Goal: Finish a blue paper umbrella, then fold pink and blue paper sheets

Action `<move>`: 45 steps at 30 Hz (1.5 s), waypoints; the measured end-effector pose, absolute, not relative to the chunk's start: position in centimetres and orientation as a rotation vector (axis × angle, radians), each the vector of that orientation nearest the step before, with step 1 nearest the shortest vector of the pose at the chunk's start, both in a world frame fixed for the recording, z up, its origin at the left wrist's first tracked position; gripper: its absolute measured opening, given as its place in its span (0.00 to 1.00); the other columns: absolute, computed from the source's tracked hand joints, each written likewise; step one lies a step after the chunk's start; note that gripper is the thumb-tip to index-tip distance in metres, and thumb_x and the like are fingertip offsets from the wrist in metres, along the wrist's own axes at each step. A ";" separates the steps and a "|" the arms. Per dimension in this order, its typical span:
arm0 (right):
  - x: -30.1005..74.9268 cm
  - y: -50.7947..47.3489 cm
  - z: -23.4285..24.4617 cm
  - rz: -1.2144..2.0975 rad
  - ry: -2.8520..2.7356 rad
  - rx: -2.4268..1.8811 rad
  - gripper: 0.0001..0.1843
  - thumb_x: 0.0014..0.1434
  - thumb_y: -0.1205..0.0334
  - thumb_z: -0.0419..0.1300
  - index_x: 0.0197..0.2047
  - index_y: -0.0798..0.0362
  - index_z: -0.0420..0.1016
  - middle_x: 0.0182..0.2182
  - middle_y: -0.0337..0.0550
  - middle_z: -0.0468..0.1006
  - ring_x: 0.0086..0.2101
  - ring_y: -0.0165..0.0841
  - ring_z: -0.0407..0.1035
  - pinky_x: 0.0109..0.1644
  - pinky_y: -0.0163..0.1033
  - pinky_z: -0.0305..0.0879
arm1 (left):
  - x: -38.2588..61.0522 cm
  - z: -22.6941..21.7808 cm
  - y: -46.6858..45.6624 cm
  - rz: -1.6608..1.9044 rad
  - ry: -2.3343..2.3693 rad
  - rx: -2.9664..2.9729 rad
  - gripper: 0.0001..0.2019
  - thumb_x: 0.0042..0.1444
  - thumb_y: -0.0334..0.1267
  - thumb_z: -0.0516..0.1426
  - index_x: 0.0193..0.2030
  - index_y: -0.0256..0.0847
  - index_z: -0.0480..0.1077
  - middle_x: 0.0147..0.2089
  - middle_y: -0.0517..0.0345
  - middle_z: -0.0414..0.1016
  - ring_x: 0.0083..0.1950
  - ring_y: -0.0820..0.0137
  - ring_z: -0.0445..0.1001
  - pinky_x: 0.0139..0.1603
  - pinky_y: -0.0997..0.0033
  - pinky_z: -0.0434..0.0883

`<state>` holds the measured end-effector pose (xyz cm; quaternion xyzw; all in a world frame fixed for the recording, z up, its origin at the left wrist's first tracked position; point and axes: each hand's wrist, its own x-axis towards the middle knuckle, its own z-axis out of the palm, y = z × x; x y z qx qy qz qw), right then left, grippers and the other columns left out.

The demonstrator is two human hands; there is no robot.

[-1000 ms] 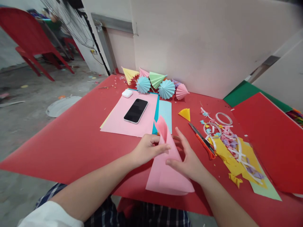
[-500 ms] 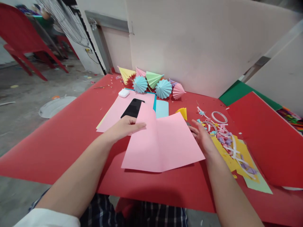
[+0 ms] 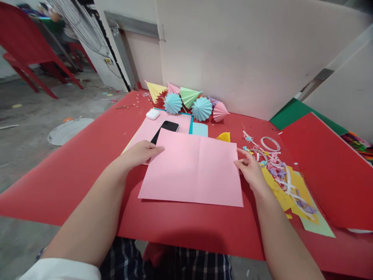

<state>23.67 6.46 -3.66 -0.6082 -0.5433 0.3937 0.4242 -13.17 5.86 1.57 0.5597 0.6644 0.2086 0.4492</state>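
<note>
A pink sheet of paper (image 3: 192,171) with a faint crease down its middle is spread out between my two hands, just above the red tabletop (image 3: 186,221). My left hand (image 3: 141,153) pinches its left edge near the upper corner, thumb on top. At the right edge, my right hand (image 3: 247,165) holds the paper between thumb and fingers. Behind the sheet, partly covered by it, lies a dark phone (image 3: 169,125) on a stack of pink paper (image 3: 140,134).
Folded paper cones and pleated umbrellas (image 3: 201,109) line the back by the white wall. A white case (image 3: 153,114) sits on the stack. To the right are tape rolls (image 3: 270,144), paper scraps (image 3: 276,167) and a large red board (image 3: 329,171). A red chair (image 3: 29,42) stands at far left.
The pink sheet, folded up along its crease before, now lies opened nearly flat. My left hand has moved left and my right hand has closed on the right edge.
</note>
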 end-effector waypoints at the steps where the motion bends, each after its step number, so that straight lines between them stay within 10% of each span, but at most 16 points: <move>1: 23.8 6.5 -3.7 0.967 -1.374 -1.531 0.29 0.48 0.60 0.61 0.54 0.52 0.65 0.22 0.33 0.71 0.25 0.30 0.65 0.32 0.38 0.61 | -13.3 1.4 5.9 0.505 1.649 1.404 0.23 0.46 0.52 0.57 0.16 0.42 0.50 0.18 0.65 0.48 0.19 0.76 0.49 0.20 0.74 0.53; 16: 24.2 5.9 -2.2 0.972 -1.580 -1.655 0.30 0.49 0.61 0.58 0.57 0.48 0.60 0.23 0.32 0.70 0.27 0.30 0.66 0.33 0.36 0.61 | -12.7 3.3 5.1 0.075 2.092 1.754 0.25 0.52 0.60 0.48 0.19 0.41 0.66 0.22 0.57 0.69 0.26 0.66 0.68 0.25 0.70 0.58; 24: 24.3 5.5 -2.1 1.028 -1.660 -1.695 0.33 0.49 0.61 0.57 0.60 0.46 0.57 0.21 0.29 0.64 0.23 0.28 0.62 0.27 0.33 0.58 | -4.0 -0.1 6.9 0.245 1.619 2.599 0.11 0.59 0.36 0.48 0.37 0.37 0.71 0.41 0.49 0.72 0.45 0.62 0.68 0.45 0.65 0.65; 31: 24.1 4.7 -1.4 1.280 -1.722 -1.670 0.42 0.50 0.62 0.58 0.65 0.43 0.46 0.20 0.31 0.68 0.22 0.30 0.64 0.26 0.35 0.61 | -1.6 -3.1 6.7 0.180 1.679 2.675 0.13 0.57 0.27 0.46 0.47 0.33 0.65 0.43 0.44 0.68 0.46 0.58 0.65 0.42 0.61 0.65; 45: 23.6 6.0 -3.2 0.771 -1.749 -1.712 0.27 0.53 0.59 0.54 0.57 0.51 0.64 0.22 0.34 0.68 0.25 0.31 0.61 0.33 0.37 0.59 | -1.4 -1.7 7.5 0.040 1.666 2.682 0.08 0.55 0.29 0.48 0.36 0.35 0.69 0.36 0.47 0.67 0.38 0.61 0.67 0.30 0.67 0.63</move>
